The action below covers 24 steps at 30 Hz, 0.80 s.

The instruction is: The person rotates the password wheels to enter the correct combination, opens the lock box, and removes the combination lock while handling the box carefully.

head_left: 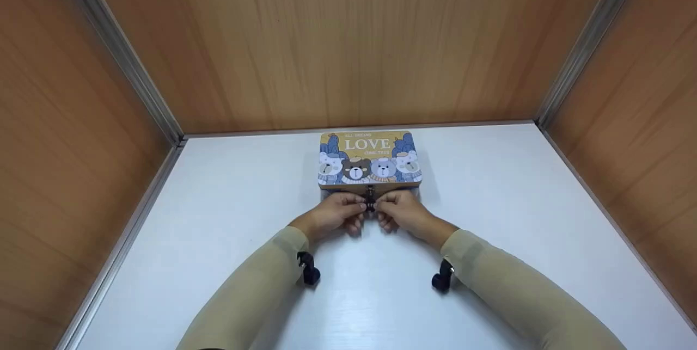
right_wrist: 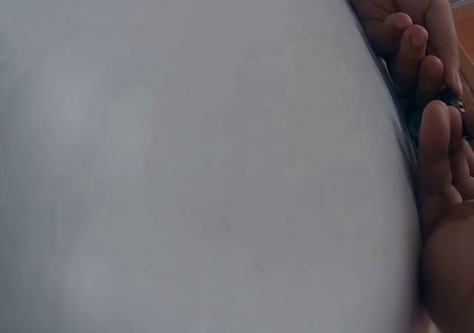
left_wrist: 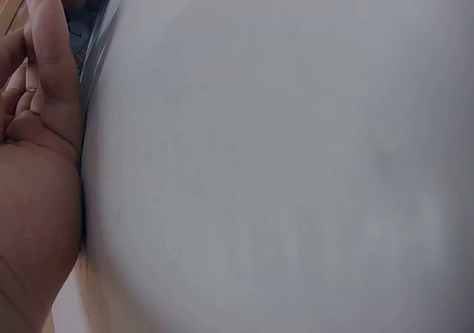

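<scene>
A tin box (head_left: 370, 157) with a yellow lid, printed bears and the word LOVE sits with its lid down. At the middle of its front hangs a small dark padlock (head_left: 370, 206) on a metal clasp (head_left: 371, 191). From the left, my left hand (head_left: 338, 212) pinches the padlock between thumb and forefinger. My right hand (head_left: 401, 212) pinches it the same way from the other side, so the fingers hide most of it. In the right wrist view, a dark bit of the padlock (right_wrist: 449, 96) shows between the fingertips.
The box stands on a white table (head_left: 245, 186) near its back edge. A wooden panel (head_left: 354, 45) rises behind, with more wooden panels at left (head_left: 65, 137) and right (head_left: 626, 110), joined by metal strips. A small black device hangs at each wrist.
</scene>
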{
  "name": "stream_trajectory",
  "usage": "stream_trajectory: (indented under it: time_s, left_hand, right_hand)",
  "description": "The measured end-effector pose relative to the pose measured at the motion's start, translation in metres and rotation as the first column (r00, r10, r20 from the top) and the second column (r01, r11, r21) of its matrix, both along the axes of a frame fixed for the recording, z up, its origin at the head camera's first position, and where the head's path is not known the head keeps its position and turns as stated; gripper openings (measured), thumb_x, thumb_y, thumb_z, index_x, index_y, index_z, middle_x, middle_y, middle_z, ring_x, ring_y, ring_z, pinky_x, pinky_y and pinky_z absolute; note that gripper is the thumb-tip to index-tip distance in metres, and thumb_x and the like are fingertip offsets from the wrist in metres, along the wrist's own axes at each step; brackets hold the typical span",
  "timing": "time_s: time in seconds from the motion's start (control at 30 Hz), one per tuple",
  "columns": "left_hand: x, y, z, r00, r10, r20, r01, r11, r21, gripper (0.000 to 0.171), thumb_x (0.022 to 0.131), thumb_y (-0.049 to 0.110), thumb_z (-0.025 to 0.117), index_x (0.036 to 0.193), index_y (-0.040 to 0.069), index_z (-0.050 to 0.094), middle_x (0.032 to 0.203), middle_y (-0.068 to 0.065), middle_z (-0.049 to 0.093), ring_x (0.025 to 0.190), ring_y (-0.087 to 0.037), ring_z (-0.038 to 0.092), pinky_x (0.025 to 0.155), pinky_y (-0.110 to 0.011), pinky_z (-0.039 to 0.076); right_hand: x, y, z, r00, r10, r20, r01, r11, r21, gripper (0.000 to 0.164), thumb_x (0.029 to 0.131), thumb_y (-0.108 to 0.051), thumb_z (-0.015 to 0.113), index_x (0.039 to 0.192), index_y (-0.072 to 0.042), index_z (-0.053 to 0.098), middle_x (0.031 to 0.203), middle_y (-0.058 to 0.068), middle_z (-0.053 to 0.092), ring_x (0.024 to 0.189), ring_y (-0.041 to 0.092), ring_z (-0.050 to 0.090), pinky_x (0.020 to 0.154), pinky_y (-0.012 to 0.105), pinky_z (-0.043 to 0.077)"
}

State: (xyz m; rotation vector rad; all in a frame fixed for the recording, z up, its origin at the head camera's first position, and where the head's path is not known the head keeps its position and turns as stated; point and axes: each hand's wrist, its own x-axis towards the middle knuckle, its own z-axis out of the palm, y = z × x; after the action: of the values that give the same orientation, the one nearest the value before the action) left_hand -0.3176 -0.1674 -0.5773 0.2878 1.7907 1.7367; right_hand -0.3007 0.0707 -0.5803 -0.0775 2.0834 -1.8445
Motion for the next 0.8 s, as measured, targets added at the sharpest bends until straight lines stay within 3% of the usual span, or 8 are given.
stream_trajectory:
  time_s: [0.33,0.47,0.8]
  left_hand:
    - [0.0,-0.0003,-0.0002,1.0,0.012,0.008,-0.012,1.0,0.004,0.017,0.115,0.01,0.064,0.125,0.0,0.073,0.088,-0.005,0.074,0.068,-0.011,0.073,0.066,-0.025,0.068]
    - [0.0003,-0.0006,-0.0004,1.0,0.015,0.0,-0.015,1.0,0.001,0.019,0.115,0.01,0.064,0.127,-0.002,0.073,0.088,-0.004,0.074,0.068,-0.012,0.073,0.066,-0.025,0.068]
    - [-0.0012,-0.0007,-0.0027,1.0,0.017,-0.011,-0.017,1.0,-0.001,0.02,0.114,0.01,0.064,0.127,-0.002,0.073,0.089,-0.004,0.074,0.069,-0.011,0.072,0.066,-0.025,0.068]
  right_hand:
    - [-0.0006,-0.0026,-0.0007,1.0,0.026,-0.018,-0.025,0.999,0.042,0.02,0.109,-0.013,0.067,0.098,0.0,0.076,0.071,0.002,0.07,0.055,0.01,0.066,0.05,0.022,0.058]
    - [-0.0012,-0.0027,-0.0011,0.999,0.037,-0.011,-0.037,0.999,0.031,0.024,0.111,-0.016,0.065,0.095,-0.001,0.075,0.071,0.002,0.07,0.054,0.011,0.066,0.051,0.023,0.06]
    - [-0.0015,0.0001,0.0015,0.999,0.018,0.045,-0.015,0.998,-0.056,0.021,0.111,-0.018,0.064,0.104,-0.001,0.075,0.074,0.003,0.072,0.058,0.013,0.069,0.054,0.025,0.064]
